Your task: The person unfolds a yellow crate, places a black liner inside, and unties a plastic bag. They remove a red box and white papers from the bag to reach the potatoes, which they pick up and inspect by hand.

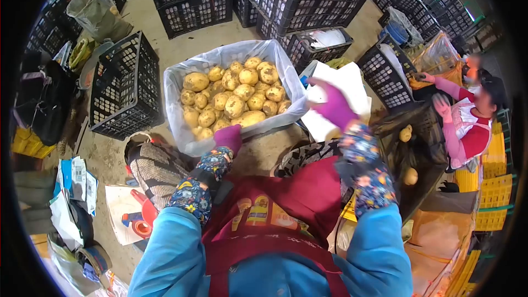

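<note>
Potatoes with soil on their skins (235,89) fill a container lined with a translucent plastic liner (175,102), in front of my knees. My left hand (228,137), in a purple glove, is closed at the liner's near edge; its fingertips are partly hidden. To the right of the container, my right hand (334,104), also gloved in purple, is raised above white sheets (352,91). Its fingers are apart and somewhat blurred, and I see nothing held in them.
An open black crate (124,85) stands left of the potatoes. Stacked black crates (192,11) rise behind. At right, two loose potatoes lie in a dark-lined container (423,137). A co-worker (467,115) in pink gloves sits beyond it. A red tape dispenser (144,214) lies at left.
</note>
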The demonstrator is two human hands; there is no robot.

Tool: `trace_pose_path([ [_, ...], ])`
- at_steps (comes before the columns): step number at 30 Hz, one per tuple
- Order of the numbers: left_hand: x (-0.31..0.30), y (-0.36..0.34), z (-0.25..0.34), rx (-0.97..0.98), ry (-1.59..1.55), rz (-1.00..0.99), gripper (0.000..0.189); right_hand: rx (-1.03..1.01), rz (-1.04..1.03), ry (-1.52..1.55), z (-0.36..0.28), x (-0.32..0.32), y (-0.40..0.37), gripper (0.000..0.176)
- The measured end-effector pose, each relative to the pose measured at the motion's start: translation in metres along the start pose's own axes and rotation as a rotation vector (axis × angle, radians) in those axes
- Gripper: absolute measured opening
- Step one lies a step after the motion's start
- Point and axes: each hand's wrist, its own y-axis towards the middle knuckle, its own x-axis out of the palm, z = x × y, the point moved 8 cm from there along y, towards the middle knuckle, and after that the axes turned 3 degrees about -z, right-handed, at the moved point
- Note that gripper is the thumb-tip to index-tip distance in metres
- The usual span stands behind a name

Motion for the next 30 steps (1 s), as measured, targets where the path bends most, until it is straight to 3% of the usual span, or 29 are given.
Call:
trace_pose_path([
  [1,-0.001,-0.001,0.002,-0.006,0.018,-0.003,0.021,-0.405,0.02,-0.341,-0.002,0.055,0.027,0.06],
  [2,0.004,0.0,0.003,-0.001,0.031,-0.017,0.021,-0.169,-0.234,-0.442,-0.014,0.108,0.04,0.052],
  [3,0.01,0.003,0.002,0.002,0.047,-0.029,0.021,-0.251,-0.291,-0.597,0.002,0.161,0.051,0.039],
  [5,0.017,0.004,0.003,-0.029,0.049,-0.047,0.02,-0.183,-0.486,-0.841,0.092,0.258,0.064,0.022],
  [6,0.017,0.005,0.007,-0.051,0.031,-0.051,0.02,-0.097,-0.287,-0.882,0.072,0.241,0.051,0.017],
  [8,0.014,-0.004,0.017,-0.024,0.025,-0.055,0.02,-0.141,-0.205,-0.825,0.079,0.234,0.046,0.017],
  [12,0.011,-0.031,0.031,0.039,0.021,-0.044,0.017,-0.195,-0.262,-0.797,0.072,0.23,0.023,0.016],
  [17,0.025,-0.048,0.05,0.033,0.029,-0.207,0.017,-0.042,-0.573,-0.75,0.084,0.226,-0.004,0.022],
  [20,0.024,-0.049,0.058,0.086,-0.026,-0.195,0.02,0.048,-0.84,-0.321,0.106,0.214,0.004,0.037],
  [21,0.03,-0.044,0.055,0.102,-0.037,-0.35,0.028,0.113,-0.677,-0.228,0.104,0.197,0.018,0.042],
  [22,0.017,-0.041,0.057,0.139,-0.083,-0.382,0.035,0.168,-0.505,-0.143,0.086,0.174,0.039,0.047],
  [24,-0.022,-0.038,0.057,0.187,-0.163,-0.427,0.049,0.032,-0.082,-0.426,0.056,0.137,0.086,0.049],
  [26,-0.085,-0.024,0.055,0.301,-0.129,-0.218,0.066,-0.286,0.129,-0.809,0.067,0.158,0.122,0.049],
  [28,-0.143,-0.013,0.035,0.317,-0.312,0.053,0.061,-0.269,-0.147,-0.932,0.072,0.193,0.165,0.041],
  [30,-0.161,0.005,0.012,0.31,-0.423,0.158,0.053,-0.257,-0.275,-0.99,0.136,0.23,0.197,0.042],
])
